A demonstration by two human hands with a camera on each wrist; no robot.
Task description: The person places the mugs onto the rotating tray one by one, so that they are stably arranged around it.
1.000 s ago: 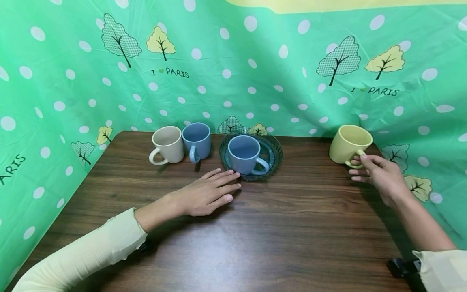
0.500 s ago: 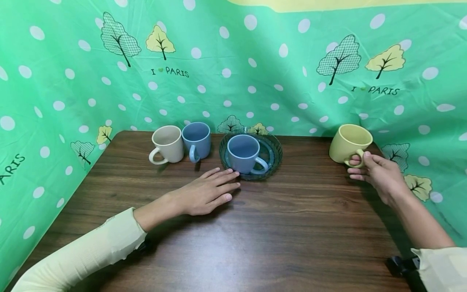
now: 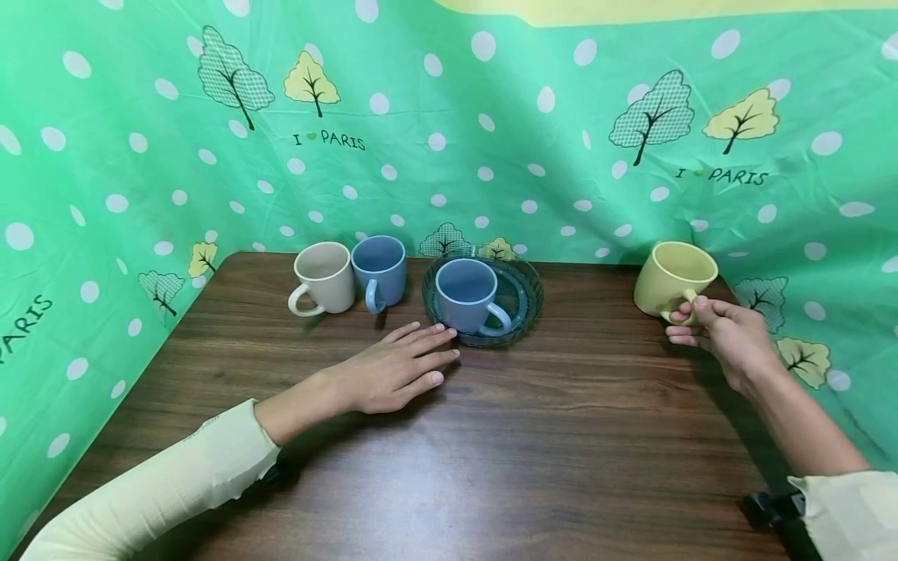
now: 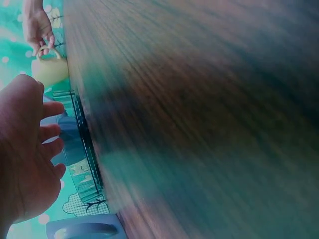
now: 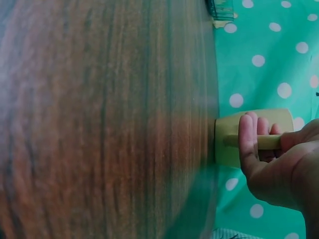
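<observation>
At the table's back right stands a yellow mug (image 3: 666,282), upright. My right hand (image 3: 737,339) grips its handle, with the thumb on top and fingers curled round it, as the right wrist view also shows on the mug (image 5: 227,154). My left hand (image 3: 389,374) is spread palm down, fingers extended, its fingertips at the near edge of a dark glass dish (image 3: 529,300). Whether they touch the dish is hard to tell. Inside that dish sits a blue mug (image 3: 464,300), handle to the right. In the left wrist view the left hand (image 4: 30,154) holds nothing.
Left of the dish, a second blue mug (image 3: 379,269) and a white mug (image 3: 326,276) stand side by side, handles toward the front. They are on a dark wooden table (image 3: 526,460). A green dotted cloth (image 3: 435,171) hangs close behind the table's back edge.
The right fingers have closed further round the yellow mug's handle, while the mug stays in place. The blue mug in the dish appears shifted very slightly left. The left hand has barely moved.
</observation>
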